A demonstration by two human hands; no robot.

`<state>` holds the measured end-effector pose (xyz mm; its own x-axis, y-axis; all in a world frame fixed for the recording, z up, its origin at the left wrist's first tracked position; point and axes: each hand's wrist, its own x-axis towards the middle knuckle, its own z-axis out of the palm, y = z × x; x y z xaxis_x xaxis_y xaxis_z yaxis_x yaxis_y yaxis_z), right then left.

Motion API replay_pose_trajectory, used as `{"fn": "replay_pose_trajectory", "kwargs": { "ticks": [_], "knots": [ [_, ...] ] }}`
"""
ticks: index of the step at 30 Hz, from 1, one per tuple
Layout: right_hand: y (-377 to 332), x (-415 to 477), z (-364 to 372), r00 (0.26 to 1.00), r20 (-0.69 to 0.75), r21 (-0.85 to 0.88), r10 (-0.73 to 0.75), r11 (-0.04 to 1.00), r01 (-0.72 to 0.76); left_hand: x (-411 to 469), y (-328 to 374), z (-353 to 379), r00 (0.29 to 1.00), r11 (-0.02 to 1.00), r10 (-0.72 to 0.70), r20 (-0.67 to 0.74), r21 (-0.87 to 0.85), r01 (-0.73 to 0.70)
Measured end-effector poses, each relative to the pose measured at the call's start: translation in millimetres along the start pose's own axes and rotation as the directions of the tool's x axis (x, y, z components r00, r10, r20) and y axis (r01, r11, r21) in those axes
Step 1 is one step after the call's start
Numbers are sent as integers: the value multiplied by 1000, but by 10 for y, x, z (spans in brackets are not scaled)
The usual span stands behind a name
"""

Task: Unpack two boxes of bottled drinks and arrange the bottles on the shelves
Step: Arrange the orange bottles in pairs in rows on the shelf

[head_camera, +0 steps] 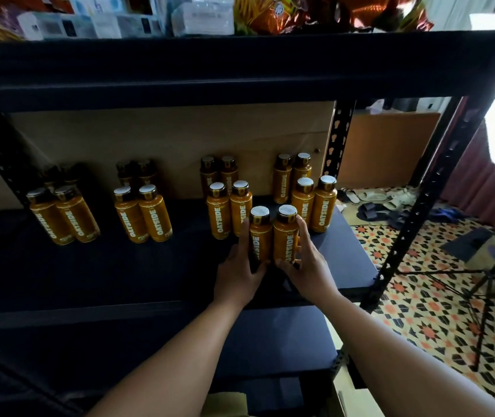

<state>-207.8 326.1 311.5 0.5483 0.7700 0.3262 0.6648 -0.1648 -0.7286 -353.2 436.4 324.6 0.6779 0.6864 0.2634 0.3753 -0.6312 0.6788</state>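
Observation:
Two orange OATSIDE bottles stand upright side by side near the front right of the dark middle shelf (119,266). My left hand (237,266) grips the left bottle (260,233) and my right hand (306,263) grips the right bottle (285,233). Behind them, several more orange bottles stand in paired rows: a group at the right (312,197), one just left of it (228,206), one in the middle (142,213) and one at the left (62,215).
The black upper shelf (240,67) carries snack bags and white boxes. A black perforated post (415,212) marks the rack's right front corner. Beyond it lie a patterned floor, sandals (372,206) and a black tripod (487,284). A cardboard box edge (225,401) shows at the bottom.

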Motion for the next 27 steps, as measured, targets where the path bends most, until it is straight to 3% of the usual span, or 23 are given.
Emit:
{"fn": "replay_pose_trajectory", "kwargs": {
  "ticks": [27],
  "knots": [
    [132,-43,-7,1000,-4,-18,16,1000,-16,-54,36,66,1000,1000,-13,-10,-23,12]
  ]
}}
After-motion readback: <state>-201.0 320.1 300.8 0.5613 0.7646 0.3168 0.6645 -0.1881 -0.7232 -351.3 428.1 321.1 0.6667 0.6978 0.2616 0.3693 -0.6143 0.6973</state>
